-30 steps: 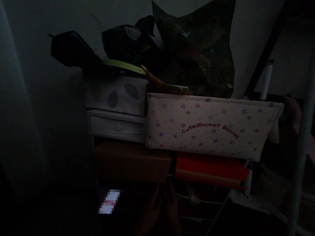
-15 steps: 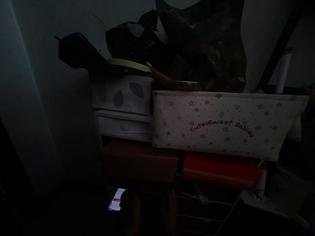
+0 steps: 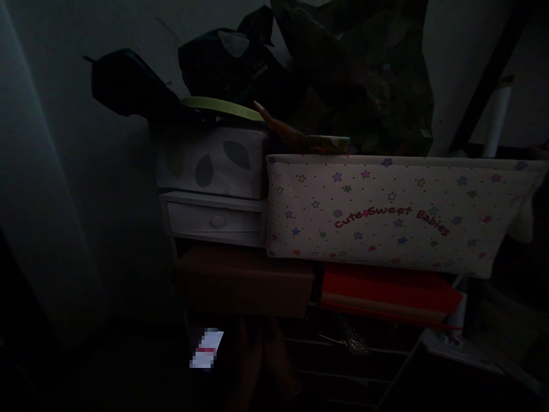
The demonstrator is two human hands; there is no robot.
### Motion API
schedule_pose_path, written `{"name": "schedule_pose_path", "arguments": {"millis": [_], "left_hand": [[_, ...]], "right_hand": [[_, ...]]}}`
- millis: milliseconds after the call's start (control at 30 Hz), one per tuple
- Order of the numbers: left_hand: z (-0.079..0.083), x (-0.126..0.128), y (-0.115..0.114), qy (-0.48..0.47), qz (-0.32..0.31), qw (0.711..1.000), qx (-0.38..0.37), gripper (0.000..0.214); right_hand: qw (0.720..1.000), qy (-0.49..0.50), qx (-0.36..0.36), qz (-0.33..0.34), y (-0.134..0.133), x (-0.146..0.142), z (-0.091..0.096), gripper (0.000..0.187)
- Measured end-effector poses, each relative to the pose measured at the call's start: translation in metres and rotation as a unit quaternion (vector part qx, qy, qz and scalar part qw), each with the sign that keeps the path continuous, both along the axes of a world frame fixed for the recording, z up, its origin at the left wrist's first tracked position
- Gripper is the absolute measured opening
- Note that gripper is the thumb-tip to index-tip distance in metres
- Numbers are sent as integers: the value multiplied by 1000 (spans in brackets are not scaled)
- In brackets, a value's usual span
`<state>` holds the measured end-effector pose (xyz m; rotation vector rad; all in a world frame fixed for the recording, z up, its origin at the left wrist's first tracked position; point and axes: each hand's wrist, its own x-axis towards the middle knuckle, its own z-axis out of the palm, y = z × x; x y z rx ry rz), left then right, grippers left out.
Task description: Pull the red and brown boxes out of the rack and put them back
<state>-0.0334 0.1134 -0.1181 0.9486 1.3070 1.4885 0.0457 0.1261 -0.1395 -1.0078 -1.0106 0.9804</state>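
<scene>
Fingers [image 3: 249, 360], too dark to read as spread or pinching, hang beside one lit screen [image 3: 206, 349].

The dim room has a pale wall [image 3: 107, 114] behind a small white drawer unit [image 3: 214, 218] and a dark wire shelf [image 3: 347, 373].

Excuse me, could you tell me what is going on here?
It's very dark, but a person's hands show faintly at the bottom of the view, in front of a wire shelf. A small lit screen, possibly a phone, glows just left of them; I can't tell whether they hold it. Above stand a brown box, a red box, a small white drawer and a starry padded case printed "Cute Sweet Babies".
</scene>
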Motion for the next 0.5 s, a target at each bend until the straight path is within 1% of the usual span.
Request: {"name": "schedule_pose_path", "arguments": {"millis": [100,167,267,333,500], "left_hand": [[-3,7,0,75,-16,997,-8,31],[-7,12,-1,102,-37,994,12,31],[-13,16,2,140,-33,988,50,27],[-17,17,5,167,-34,984,56,26],[-22,20,7,204,-60,976,35,40]], "right_hand": [[1000,16,-2,-14,1,12,-7,39],[999,21,-6,-24,0,17,-12,42],[999,35,-8,-37,-2,19,-17,45],[998,54,-11,-41,-5,17,-19,47],[994,94,-20,-58,-10,19,-17,51]]}}
